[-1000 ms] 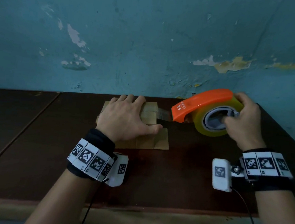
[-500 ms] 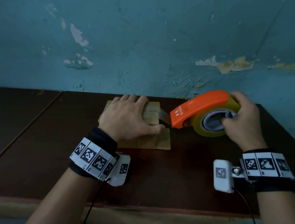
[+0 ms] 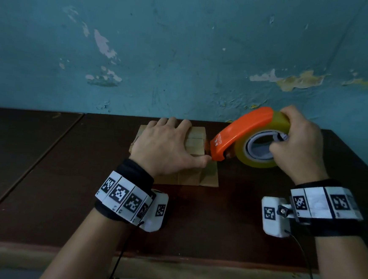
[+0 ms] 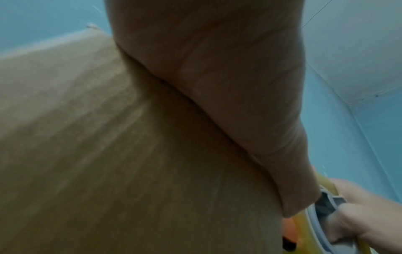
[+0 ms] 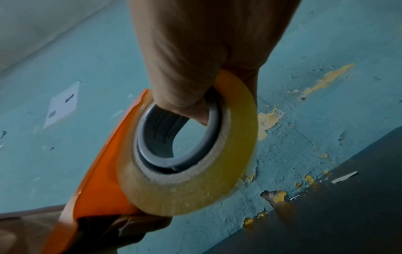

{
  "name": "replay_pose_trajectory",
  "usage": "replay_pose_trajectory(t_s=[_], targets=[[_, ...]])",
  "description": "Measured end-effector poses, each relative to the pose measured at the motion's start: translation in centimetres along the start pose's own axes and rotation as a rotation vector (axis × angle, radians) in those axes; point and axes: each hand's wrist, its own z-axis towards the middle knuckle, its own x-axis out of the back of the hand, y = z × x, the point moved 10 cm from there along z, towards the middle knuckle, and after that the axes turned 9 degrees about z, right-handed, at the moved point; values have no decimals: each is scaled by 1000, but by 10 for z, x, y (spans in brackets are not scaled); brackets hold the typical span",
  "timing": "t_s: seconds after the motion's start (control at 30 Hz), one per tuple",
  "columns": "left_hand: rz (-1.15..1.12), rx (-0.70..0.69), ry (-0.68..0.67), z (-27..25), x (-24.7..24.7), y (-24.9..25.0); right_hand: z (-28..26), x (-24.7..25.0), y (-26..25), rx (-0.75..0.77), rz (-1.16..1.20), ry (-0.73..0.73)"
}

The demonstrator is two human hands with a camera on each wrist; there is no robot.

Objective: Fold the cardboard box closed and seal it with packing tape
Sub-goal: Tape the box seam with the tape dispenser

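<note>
A small cardboard box sits on the dark wooden table near the wall. My left hand lies flat on its top with the fingers straight and the thumb reaching along the front right edge. In the left wrist view the palm presses on the cardboard. My right hand grips an orange tape dispenser, fingers hooked through the grey core of the yellowish tape roll. The dispenser's nose points down at the box's right edge, next to my left thumb.
A teal wall with peeling paint rises directly behind the table. A seam runs across the tabletop on the left. The table's front edge is close to my forearms, and its right edge lies just past my right hand.
My right hand has brought the dispenser left and tipped its nose down onto the box's right edge, closing the stretch of tape seen earlier. The left hand has stayed on the box.
</note>
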Motion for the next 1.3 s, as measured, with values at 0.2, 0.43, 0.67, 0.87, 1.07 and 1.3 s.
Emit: replay_pose_trajectory(t_s=[0.2,0.43,0.67,0.87,1.07,1.3], targets=[[11,-3,5,0,0,1,1,-4,-3,4,-35,9],[12,-7,2,0,1,2,3,-6,-3,-15,-50,10],[1,-8,7,-1,0,0,8,-1,23,-118,-177,55],[11,-4,11,-2,2,1,0,5,69,-410,71,163],[-3,-10,12,-3,3,1,-16,-25,143,-799,397,-8],[-10,-8,9,-1,2,0,-21,-29,155,-859,414,-51]])
